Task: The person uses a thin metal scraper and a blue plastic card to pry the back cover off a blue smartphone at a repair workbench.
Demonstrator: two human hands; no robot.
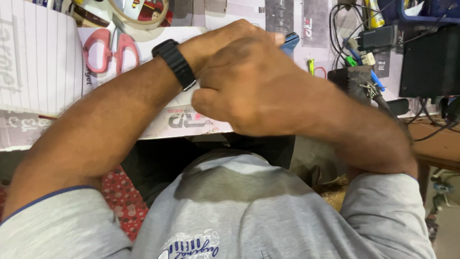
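— What have the hands got?
— My right hand (249,86) curls over the left hand (225,41); a blue tool (290,42) pokes out above them. Which one grips it, I cannot tell.
— Nearby?
— Red scissors (111,48), left.

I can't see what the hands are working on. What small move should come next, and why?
Probably lift the right hand aside a little: it covers the left hand and all but a corner of the blue object between them, so the work is hidden.
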